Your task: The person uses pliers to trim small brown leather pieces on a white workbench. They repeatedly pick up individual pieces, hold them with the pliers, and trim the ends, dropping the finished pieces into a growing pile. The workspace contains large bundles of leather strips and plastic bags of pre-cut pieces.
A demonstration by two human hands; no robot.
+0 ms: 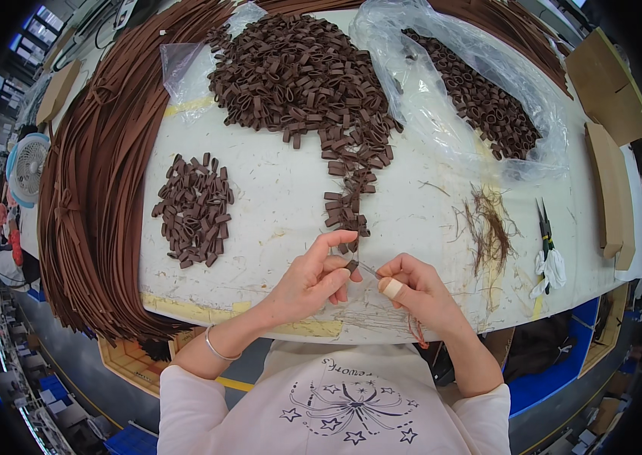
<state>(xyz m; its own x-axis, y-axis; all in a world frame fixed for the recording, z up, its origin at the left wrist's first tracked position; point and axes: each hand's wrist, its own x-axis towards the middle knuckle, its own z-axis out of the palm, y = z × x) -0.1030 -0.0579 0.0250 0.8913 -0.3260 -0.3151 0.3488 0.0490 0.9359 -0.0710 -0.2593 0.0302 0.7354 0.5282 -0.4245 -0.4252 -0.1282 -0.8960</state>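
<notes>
Near the table's front edge, my left hand [312, 279] pinches a small dark-brown strap loop [352, 265] between thumb and fingers. My right hand [421, 292] grips a thin metal tool [369, 270] whose tip meets the loop; its exact kind is too small to make out. Beige tape wraps a digit of that hand. Just beyond my hands, a trail of loops [347, 201] runs up to a large heap of brown loops [291, 72]. A smaller pile of loops [194, 212] lies to the left.
Long brown straps [93, 189] drape over the table's left side. A clear plastic bag [404, 80] of loops lies at the far right. Closer on the right are tangled brown threads [490, 227], black-handled pointed snips [545, 227] and a white cloth [552, 269]. Cardboard boxes [605, 189] line the right edge.
</notes>
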